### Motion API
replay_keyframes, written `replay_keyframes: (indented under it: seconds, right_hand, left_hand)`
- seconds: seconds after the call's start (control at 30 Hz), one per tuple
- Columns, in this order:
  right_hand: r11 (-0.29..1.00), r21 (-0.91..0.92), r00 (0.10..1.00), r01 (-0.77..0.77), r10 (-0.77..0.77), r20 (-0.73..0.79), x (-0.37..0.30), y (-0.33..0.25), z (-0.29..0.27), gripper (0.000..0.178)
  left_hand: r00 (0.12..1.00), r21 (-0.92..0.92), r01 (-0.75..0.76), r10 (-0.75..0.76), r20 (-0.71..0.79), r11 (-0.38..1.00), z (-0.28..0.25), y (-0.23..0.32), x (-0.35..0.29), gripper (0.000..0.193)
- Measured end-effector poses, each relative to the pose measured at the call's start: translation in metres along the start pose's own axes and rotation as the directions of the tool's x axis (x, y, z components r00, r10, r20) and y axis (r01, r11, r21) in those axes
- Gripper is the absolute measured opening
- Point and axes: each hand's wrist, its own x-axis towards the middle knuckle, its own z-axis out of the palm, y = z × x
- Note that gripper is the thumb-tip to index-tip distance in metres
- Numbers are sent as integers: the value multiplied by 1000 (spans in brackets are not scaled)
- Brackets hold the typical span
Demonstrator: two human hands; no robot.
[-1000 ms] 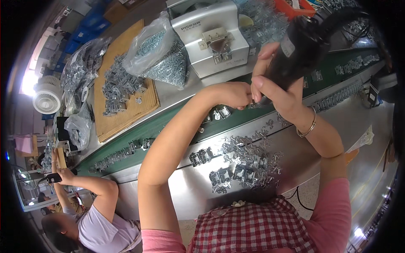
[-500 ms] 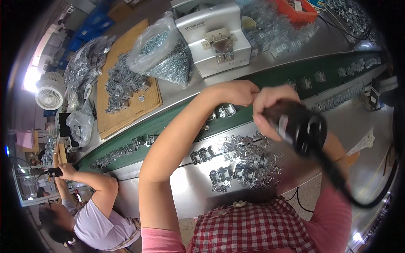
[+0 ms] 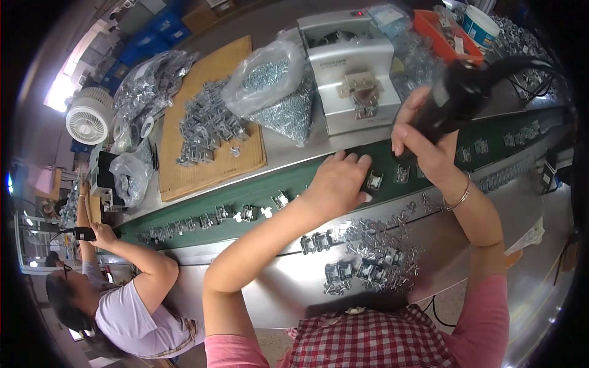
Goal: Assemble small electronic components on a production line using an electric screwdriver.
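Note:
My right hand (image 3: 429,144) is closed round a black electric screwdriver (image 3: 451,101), raised above the far side of the belt and tilted, its cord running off to the right. The tool's tip is hidden. On the green conveyor belt (image 3: 261,190) rests my left hand (image 3: 337,184), fingers bent. Its thumb and forefinger close on a small metal bracket (image 3: 375,181) at their tips. More brackets (image 3: 224,214) stand in a row along the belt to the left. Loose screws (image 3: 399,236) and a few brackets (image 3: 371,270) lie on the steel table in front of me.
Behind the belt stand a silver machine (image 3: 350,73), an open bag of screws (image 3: 279,104) and cardboard (image 3: 211,178) piled with brackets (image 3: 208,122). A red bin (image 3: 429,27) and white tub (image 3: 481,27) are at the far right. Another person (image 3: 144,306) works at left.
My right hand has lifted the screwdriver up and away, swinging its cord to the far right. My left hand has come nearer, its fingers now at a bracket. The whole view has shifted.

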Motion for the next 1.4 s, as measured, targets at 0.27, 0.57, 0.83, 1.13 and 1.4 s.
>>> replay_keyframes:
  seconds: [0.27,0.57,0.83,1.13,1.4]
  right_hand:
    - [951,-32,938,308,-309,-156,75,-4,23,27]
    - [997,45,997,60,-58,-47,43,-17,24,34]
    - [999,44,1000,-20,21,-24,10,-18,2,35]
    - [991,66,993,-119,119,-6,-11,-19,3,36]
    - [996,58,998,-66,65,18,-23,-20,11,37]
  left_hand:
    - [997,-73,5,0,75,997,12,-7,-2,32]
    - [950,-385,25,98,297,923,-2,-22,19,18]
    - [891,-708,237,142,432,665,12,-27,59,21]
    - [821,-656,394,73,566,644,2,-15,53,22]
    - [891,-488,250,-2,454,836,-2,-13,48,24]
